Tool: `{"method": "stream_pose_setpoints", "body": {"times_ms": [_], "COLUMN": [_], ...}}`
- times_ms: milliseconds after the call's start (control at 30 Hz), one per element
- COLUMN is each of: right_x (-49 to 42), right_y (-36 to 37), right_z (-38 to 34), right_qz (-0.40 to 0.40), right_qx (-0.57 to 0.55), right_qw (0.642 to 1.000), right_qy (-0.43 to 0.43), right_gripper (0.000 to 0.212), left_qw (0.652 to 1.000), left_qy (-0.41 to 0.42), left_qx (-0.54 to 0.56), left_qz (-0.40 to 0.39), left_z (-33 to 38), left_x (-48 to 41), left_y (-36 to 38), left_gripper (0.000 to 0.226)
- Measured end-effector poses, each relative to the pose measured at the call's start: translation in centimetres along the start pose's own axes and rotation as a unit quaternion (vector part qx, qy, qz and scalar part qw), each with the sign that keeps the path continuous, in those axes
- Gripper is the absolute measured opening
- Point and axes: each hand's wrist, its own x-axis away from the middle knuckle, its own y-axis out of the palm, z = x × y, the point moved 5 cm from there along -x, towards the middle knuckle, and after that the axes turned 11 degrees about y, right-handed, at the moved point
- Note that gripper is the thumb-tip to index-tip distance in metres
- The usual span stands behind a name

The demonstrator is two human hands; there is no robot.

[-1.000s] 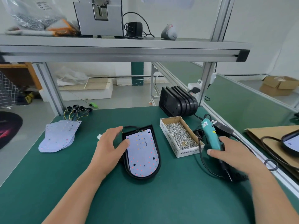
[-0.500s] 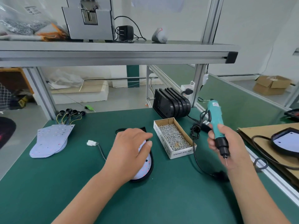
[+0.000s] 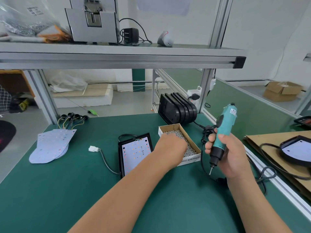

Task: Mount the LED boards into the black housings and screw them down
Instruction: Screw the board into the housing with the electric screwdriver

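**Board sat left of both hands**

Left hand (image 3: 170, 147) was down in the screw box (image 3: 170, 127), fingers hidden, couldn't tell if it pinched one. Right hand (image 3: 230, 155) gripped the teal screwdriver (image 3: 226, 121), bit down, right of the box. LED board (image 3: 136, 153) lay in its black housing (image 3: 120, 157) just left of the left hand, long axis running away from the body.

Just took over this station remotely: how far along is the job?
Done: one LED board sits in the black housing; another assembled unit lies on cardboard. In hand: right hand grips the screwdriver, left hand reaches into the screw box. Left: screwing this board down, then the loose boards and stacked housings.
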Motion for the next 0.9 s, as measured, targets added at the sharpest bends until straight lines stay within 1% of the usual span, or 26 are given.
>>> {"method": "stream_pose_setpoints", "body": {"times_ms": [100,167,267,333,467,567,700,900], "right_x": [-0.2,-0.2,-0.2,-0.3,-0.4,-0.5,-0.5,-0.5], "right_y": [0.1,0.1,-0.1,-0.1,-0.2,-0.2,-0.4,-0.4], "right_z": [0.2,0.2,0.2,0.2,0.2,0.3,0.4,0.4], "right_qz": [-0.007,-0.008,-0.006,-0.004,-0.004,-0.001,0.001,0.002], "right_qx": [0.007,0.009,0.007,0.009,0.011,0.006,0.004,0.001], "right_qw": [1.0,1.0,1.0,1.0,1.0,1.0,1.0,1.0], "right_qy": [0.007,0.01,0.009,0.006,0.006,0.009,0.011,0.012], "right_gripper": [0.025,0.025,0.024,0.023,0.022,0.025,0.028,0.027], "left_qw": [1.0,0.998,0.995,0.993,0.995,0.995,0.991,0.979], "left_qy": [-0.005,-0.01,-0.012,-0.01,-0.012,-0.025,-0.044,-0.065], "left_qx": [0.011,0.036,0.087,0.102,0.095,0.098,0.128,0.191], "left_qz": [-0.029,-0.045,-0.055,-0.057,-0.039,-0.024,-0.008,0.014], "left_z": [-0.1,-0.4,-0.7,-0.8,-0.6,-0.6,-0.8,-1.2], "left_x": [-1.2,-1.8,-2.2,-2.3,-2.1,-1.8,-1.4,-0.9], "left_y": [0.5,0.8,1.2,1.4,1.8,1.9,1.7,1.5], "left_gripper": [0.016,0.019,0.024,0.024,0.025,0.023,0.025,0.023]}}
